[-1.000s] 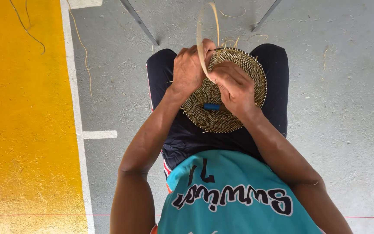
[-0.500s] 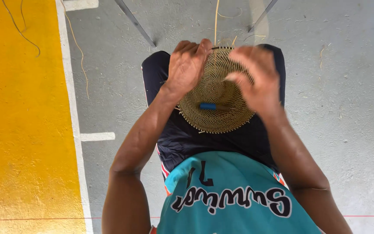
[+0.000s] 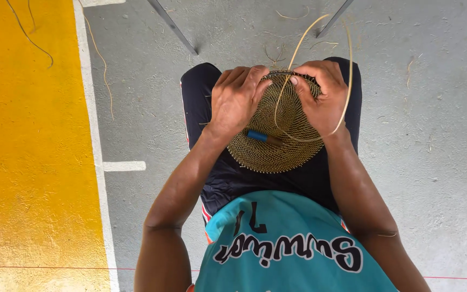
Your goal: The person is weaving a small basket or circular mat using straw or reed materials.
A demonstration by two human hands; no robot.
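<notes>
the left hand [image 3: 237, 101] and right hand [image 3: 324, 97] cover the woven disc's [image 3: 274, 147] far rim. beyond the disc, two metal legs [image 3: 172, 26] are cut off by the top edge, and the forearms by the bottom edge.

A round woven disc [image 3: 277, 141] is held on the lap by both hands: left hand [image 3: 237, 100] on its left edge, right hand [image 3: 324, 94] on its top right. A pale strand [image 3: 347, 81] is looped over the right hand. A blue-handled tool [image 3: 263, 137] is laid on the disc.
</notes>
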